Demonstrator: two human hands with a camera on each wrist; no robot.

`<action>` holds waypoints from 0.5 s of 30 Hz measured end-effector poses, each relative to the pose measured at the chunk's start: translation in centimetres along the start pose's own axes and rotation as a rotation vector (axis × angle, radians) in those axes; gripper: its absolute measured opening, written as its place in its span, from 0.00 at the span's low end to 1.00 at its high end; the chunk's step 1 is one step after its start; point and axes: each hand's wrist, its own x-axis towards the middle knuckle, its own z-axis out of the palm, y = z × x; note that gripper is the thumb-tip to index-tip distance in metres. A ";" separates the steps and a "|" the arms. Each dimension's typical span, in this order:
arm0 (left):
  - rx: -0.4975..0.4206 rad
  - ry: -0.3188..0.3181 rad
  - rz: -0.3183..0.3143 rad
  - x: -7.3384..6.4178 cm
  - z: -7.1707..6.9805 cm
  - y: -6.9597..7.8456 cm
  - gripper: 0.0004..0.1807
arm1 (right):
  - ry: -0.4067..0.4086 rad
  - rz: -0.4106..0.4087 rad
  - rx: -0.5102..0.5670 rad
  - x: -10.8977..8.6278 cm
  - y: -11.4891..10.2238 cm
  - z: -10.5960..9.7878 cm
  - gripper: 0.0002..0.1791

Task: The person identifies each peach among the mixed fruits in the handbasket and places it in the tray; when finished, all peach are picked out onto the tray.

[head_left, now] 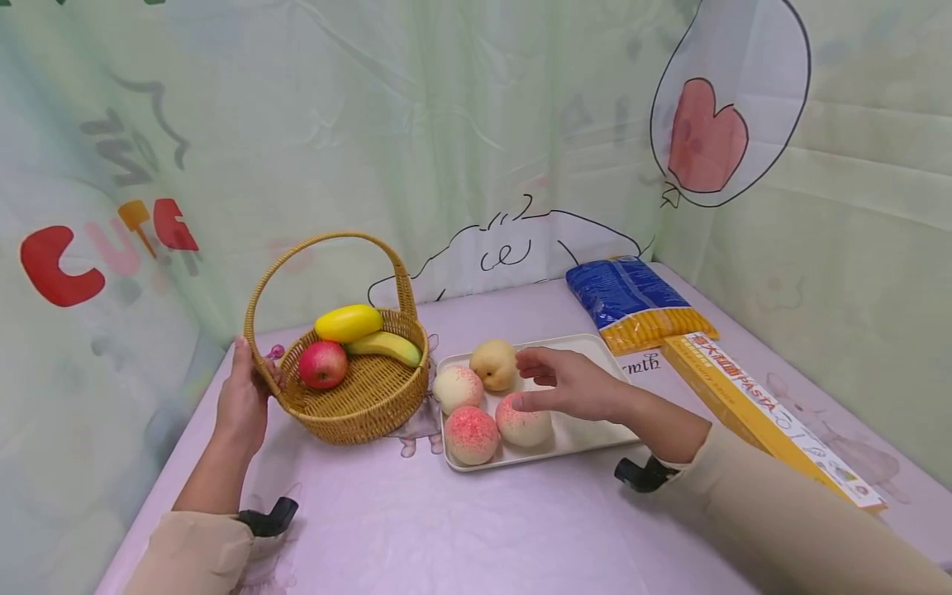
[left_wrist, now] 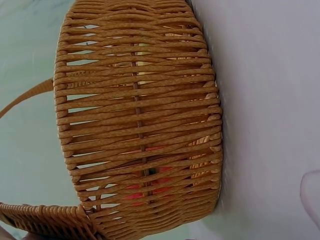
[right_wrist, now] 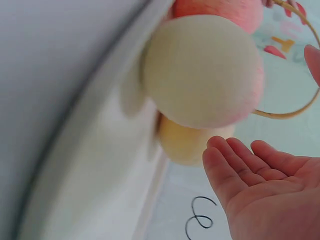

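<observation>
My left hand (head_left: 245,397) grips the side of the wicker basket (head_left: 372,426), at the foot of its handle (head_left: 327,237); the thumb points up outside it. A red apple (head_left: 323,364), a banana (head_left: 387,348) and a yellow oval fruit (head_left: 348,323) lie inside the basket. My right hand (head_left: 568,384) hovers over the cream tray (head_left: 587,442), thumb and fingers spread apart and holding nothing. Nearest to it are a pink-and-white peach (right_wrist: 200,72) and a yellow pear (head_left: 492,364). Two more peaches, a pale one (head_left: 457,389) and a redder one (head_left: 472,435), sit at the tray's left end.
At the back right lies a blue and yellow plastic packet (head_left: 632,302). A long yellow and white pasta box (head_left: 769,417) stretches along the right side of the table, beside the right sleeve. Printed curtains (head_left: 446,124) stand behind the table (head_left: 446,529).
</observation>
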 end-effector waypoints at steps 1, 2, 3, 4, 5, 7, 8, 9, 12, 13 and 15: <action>-0.002 0.000 0.000 0.0 0.0 0.0 0.33 | 0.007 -0.002 -0.001 0.0 -0.2 -0.2 0.45; -0.004 -0.001 0.001 0.0 0.0 0.0 0.33 | 0.012 -0.005 0.000 0.0 -0.5 -0.5 0.45; -0.004 0.001 0.001 0.0 -0.1 0.0 0.33 | 0.019 -0.004 0.005 0.1 -0.7 -0.7 0.46; -0.003 0.003 0.001 0.0 -0.1 0.0 0.33 | 0.024 -0.003 0.011 0.1 -1.0 -0.9 0.46; -0.004 0.004 0.001 0.0 -0.1 0.0 0.34 | 0.030 -0.008 0.018 0.1 -1.2 -1.1 0.46; -0.006 0.005 0.000 0.1 -0.2 0.1 0.34 | 0.044 -0.019 0.033 0.2 -1.7 -1.6 0.46; -0.008 0.005 -0.001 0.0 -0.2 0.2 0.33 | 0.052 -0.025 0.045 0.2 -1.9 -1.8 0.46; -0.007 0.008 -0.003 0.0 -0.2 0.2 0.33 | 0.060 -0.034 0.053 0.3 -2.1 -2.0 0.46; -0.019 0.010 -0.010 0.1 -0.2 0.3 0.32 | 0.076 -0.053 0.084 0.4 -2.5 -2.3 0.45; -0.026 0.012 -0.012 0.1 -0.2 0.3 0.32 | 0.078 -0.063 0.092 0.5 -2.6 -2.3 0.44; -0.036 0.013 -0.014 0.0 -0.2 0.3 0.32 | 0.080 -0.073 0.106 0.6 -2.7 -2.3 0.43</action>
